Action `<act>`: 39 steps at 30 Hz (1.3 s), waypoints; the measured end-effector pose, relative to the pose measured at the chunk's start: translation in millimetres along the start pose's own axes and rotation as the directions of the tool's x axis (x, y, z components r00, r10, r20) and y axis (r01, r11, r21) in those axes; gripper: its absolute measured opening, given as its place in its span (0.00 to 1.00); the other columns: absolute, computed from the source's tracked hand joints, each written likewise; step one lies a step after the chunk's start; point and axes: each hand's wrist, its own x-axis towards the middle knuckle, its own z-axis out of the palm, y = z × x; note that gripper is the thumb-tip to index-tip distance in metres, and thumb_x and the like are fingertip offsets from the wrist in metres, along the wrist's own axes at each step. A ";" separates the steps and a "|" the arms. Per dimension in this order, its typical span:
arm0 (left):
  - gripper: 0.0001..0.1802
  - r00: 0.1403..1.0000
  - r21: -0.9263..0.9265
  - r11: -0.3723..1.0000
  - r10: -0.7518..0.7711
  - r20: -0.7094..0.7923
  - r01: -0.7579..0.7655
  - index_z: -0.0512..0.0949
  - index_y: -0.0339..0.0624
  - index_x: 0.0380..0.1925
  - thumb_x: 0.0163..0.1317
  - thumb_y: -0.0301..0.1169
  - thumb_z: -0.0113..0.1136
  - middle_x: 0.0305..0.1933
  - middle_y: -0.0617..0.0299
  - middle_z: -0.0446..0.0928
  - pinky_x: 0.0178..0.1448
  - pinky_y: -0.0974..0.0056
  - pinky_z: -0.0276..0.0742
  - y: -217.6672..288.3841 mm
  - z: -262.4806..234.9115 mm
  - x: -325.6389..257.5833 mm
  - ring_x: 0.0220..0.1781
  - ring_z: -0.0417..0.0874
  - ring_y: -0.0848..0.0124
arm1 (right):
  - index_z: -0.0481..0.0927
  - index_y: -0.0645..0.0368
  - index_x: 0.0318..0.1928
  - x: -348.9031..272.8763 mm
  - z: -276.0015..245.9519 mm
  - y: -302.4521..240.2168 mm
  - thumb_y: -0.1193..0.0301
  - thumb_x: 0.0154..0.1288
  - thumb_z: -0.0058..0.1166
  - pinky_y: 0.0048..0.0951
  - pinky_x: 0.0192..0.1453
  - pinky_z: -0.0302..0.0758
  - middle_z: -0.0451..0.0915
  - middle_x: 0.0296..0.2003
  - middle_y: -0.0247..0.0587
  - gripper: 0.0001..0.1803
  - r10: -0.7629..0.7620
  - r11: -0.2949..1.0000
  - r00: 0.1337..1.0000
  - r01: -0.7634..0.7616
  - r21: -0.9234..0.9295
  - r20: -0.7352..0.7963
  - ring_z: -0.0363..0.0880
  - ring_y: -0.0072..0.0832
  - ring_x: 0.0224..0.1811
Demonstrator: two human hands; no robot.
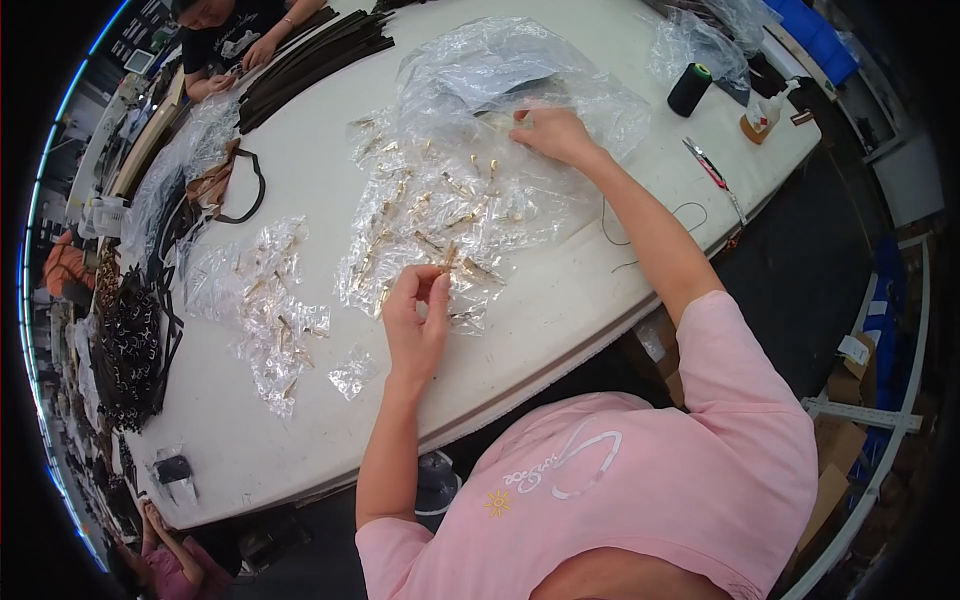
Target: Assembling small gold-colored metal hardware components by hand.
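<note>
- Between the pinched thumb and fingertips of the left hand (415,318) stands a slim gold-brown piece (449,257), at the near edge of a spread of small clear packets (400,225).
- Just beyond the left fingertips, that spread widens across the white table (220,430), with gold-coloured bits showing through the plastic.
- Close to the left wrist, on its left side, one lone packet (352,373) lies apart from the rest.
- Further left of the same hand is a second, smaller heap of packets (275,310), also glinting with gold.
- Beyond and to the right of the left hand, the right hand (553,133) reaches to a big clear plastic bag (440,75), its fingers bent at the near side; whether they grip anything cannot be made out.
- Right of the right hand, past the forearm, lie a thin dark cord (690,208) and a cutter with a red part (712,168).
- Further right of it stand a black thread spool (690,90) and a bottle (764,117) with a brown lower part.
- Well to the left of the right hand, a bundle of dark strips (310,68) lies near the far edge.
- Behind those strips, farthest from the left hand, a co-worker (235,45) leans over the work, both hands low.
</note>
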 end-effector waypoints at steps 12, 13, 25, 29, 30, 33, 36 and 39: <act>0.04 0.986 0.277 0.946 0.163 0.036 -0.167 0.75 0.35 0.40 0.67 0.24 0.57 0.32 0.53 0.80 0.36 0.64 0.77 12.6 -9.7 -4.3 0.31 0.83 0.65 | 0.85 0.55 0.35 35.7 -18.9 4.6 0.57 0.54 0.64 0.31 0.41 0.76 0.84 0.31 0.35 0.15 -0.048 0.973 0.998 0.056 0.225 -0.042 0.81 0.29 0.35; 0.04 0.986 0.270 0.948 0.165 0.036 -0.169 0.75 0.35 0.40 0.67 0.24 0.57 0.32 0.53 0.80 0.36 0.64 0.77 11.8 -11.7 -2.6 0.31 0.83 0.65 | 0.85 0.55 0.35 30.3 -29.5 -0.8 0.57 0.54 0.64 0.31 0.41 0.76 0.84 0.31 0.35 0.15 -0.045 0.974 0.998 0.053 0.219 -0.043 0.81 0.29 0.35; 0.10 0.930 0.351 0.927 0.010 -0.367 0.129 0.76 0.38 0.42 0.71 0.34 0.53 0.63 0.50 0.72 0.66 0.59 0.65 -6.8 -36.5 6.1 0.64 0.71 0.66 | 0.80 0.61 0.36 -172.3 -39.4 -85.8 0.71 0.66 0.59 0.21 0.25 0.53 0.59 0.16 0.19 0.06 -0.169 0.688 0.982 0.055 0.724 0.086 0.53 0.10 0.20; 0.11 0.924 0.119 0.971 -0.156 -0.349 0.209 0.77 0.40 0.43 0.71 0.37 0.54 0.68 0.51 0.68 0.72 0.57 0.60 -32.3 -33.0 21.3 0.72 0.65 0.60 | 0.80 0.61 0.39 -189.2 -3.9 -93.8 0.70 0.67 0.58 0.22 0.26 0.54 0.60 0.16 0.19 0.06 -0.146 0.555 0.964 -0.106 0.825 0.222 0.54 0.10 0.21; 0.11 0.926 0.054 0.984 -0.142 -0.351 0.171 0.77 0.40 0.42 0.71 0.36 0.55 0.68 0.49 0.69 0.73 0.55 0.57 -29.2 -30.5 28.0 0.72 0.64 0.59 | 0.80 0.61 0.42 -187.6 -3.5 -95.1 0.71 0.69 0.55 0.21 0.26 0.54 0.60 0.16 0.18 0.07 -0.185 0.535 0.957 -0.093 0.840 0.224 0.55 0.10 0.21; 0.09 0.925 0.073 0.994 -0.043 -0.377 0.076 0.77 0.40 0.42 0.71 0.34 0.54 0.66 0.48 0.71 0.73 0.55 0.58 -5.5 -25.7 34.2 0.70 0.67 0.60 | 0.80 0.59 0.45 -181.6 -9.6 -96.8 0.71 0.73 0.51 0.17 0.25 0.53 0.62 0.18 0.16 0.07 -0.232 0.409 0.962 -0.036 0.912 0.142 0.55 0.06 0.20; 0.08 0.930 -0.108 0.991 -0.111 -0.349 0.078 0.77 0.40 0.42 0.72 0.32 0.53 0.65 0.50 0.73 0.73 0.57 0.61 44.7 -15.1 19.6 0.68 0.71 0.64 | 0.80 0.59 0.49 -183.7 -38.3 -99.1 0.69 0.73 0.50 0.16 0.24 0.53 0.69 0.20 0.19 0.10 -0.287 0.313 0.909 -0.209 0.926 0.302 0.55 0.07 0.20; 0.07 0.957 -0.571 0.800 -0.278 -0.081 0.184 0.76 0.39 0.42 0.73 0.30 0.51 0.59 0.51 0.77 0.68 0.60 0.70 52.6 3.0 -6.2 0.61 0.77 0.66 | 0.78 0.57 0.53 -192.0 -38.6 -102.0 0.68 0.74 0.49 0.15 0.21 0.50 0.71 0.23 0.20 0.12 -0.359 0.059 0.876 -0.322 0.945 0.321 0.53 0.07 0.18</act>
